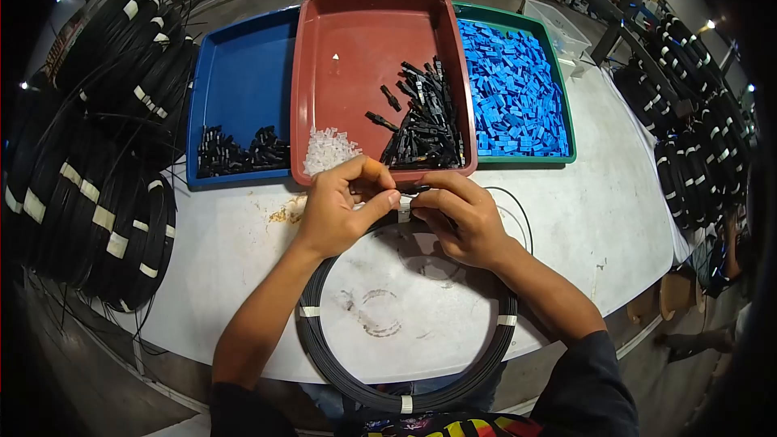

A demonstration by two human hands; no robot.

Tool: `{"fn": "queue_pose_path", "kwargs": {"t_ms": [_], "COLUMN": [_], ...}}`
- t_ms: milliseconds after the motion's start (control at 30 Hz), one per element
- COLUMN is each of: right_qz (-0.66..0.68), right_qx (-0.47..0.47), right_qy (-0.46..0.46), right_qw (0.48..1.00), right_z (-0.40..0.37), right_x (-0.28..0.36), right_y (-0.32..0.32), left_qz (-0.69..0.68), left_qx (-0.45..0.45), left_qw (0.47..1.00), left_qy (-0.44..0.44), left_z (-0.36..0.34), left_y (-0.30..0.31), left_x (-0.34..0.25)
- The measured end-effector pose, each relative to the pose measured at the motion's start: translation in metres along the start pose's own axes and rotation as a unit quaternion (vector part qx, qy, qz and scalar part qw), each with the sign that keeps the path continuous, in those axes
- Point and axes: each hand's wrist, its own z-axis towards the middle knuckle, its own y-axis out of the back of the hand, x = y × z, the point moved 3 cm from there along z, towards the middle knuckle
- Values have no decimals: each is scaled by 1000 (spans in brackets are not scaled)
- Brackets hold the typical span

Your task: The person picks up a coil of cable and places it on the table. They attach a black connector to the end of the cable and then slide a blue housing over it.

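My left hand (346, 204) is closed in a pinch above the far side of the cable coil; what its fingertips hold is too small to make out. Close beside it, my right hand (460, 217) pinches a small black connector (415, 189) that points toward the left fingertips. A coil of black cable (324, 346), bound with white tape, lies below both hands and overhangs the near table edge. One loose cable loop (527, 222) rises from the coil behind my right hand; the cable's end is hidden by the fingers.
Just beyond my hands, a red tray (356, 28) holds black connectors (425, 125) and small clear pieces (329, 150). A blue tray (243, 73) with black parts and a green tray (571, 133) of blue clips flank it. Cable coils (89, 194) are stacked left and right of the white table (599, 218).
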Motion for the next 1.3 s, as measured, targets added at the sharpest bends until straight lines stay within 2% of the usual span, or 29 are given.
{"fn": "queue_pose_path", "kwargs": {"t_ms": [100, 233, 300, 333, 400, 500, 600, 833, 900, 1033, 1100, 1233, 1300], "right_qz": [7, -15, -15, -15, 18, 53, 73, 91, 101, 92, 81, 76, 79], "right_qx": [24, 29, 97, 97, 91, 90, 90, 87, 73, 91, 92, 103, 106], "right_qy": [-45, 2, -22, -24, -26, -45, -46, -56, -50, -46, -33, -28, -26], "right_qw": [999, 999, 995, 995, 995, 994, 992, 990, 991, 991, 992, 991, 991], "right_z": [-1, 0, -1, -1, 1, 1, 3, 2, 3, 3, 4, 4, 4], "right_x": [2, 2, 2, 1, -1, -2, -3, -4, -3, -4, -2, -3, -2], "right_y": [-2, -1, -3, -4, -5, -4, -4, -5, -5, -5, -5, -5, -5], "left_qz": [9, 19, 103, 102, 296, 303, 292, 340, 281, 281, 216, 198, 186], "left_qx": [19, 11, -21, -21, 24, -7, -19, 38, 31, 44, 48, 60, 45], "left_qw": [1000, 999, 993, 993, 926, 917, 930, 904, 940, 937, 963, 970, 980], "left_qy": [-4, 31, -52, -50, -232, -259, -224, -255, -192, -202, -154, -124, -55], "left_z": [-4, -5, -6, -5, -6, -8, -10, -10, -11, -12, -12, -14, -15], "left_y": [-6, -5, -4, -3, -9, -15, -17, -14, -11, -8, -9, -9, -7], "left_x": [-2, 7, 10, 9, -5, -10, -8, -12, -9, -9, -7, -6, -5]}}
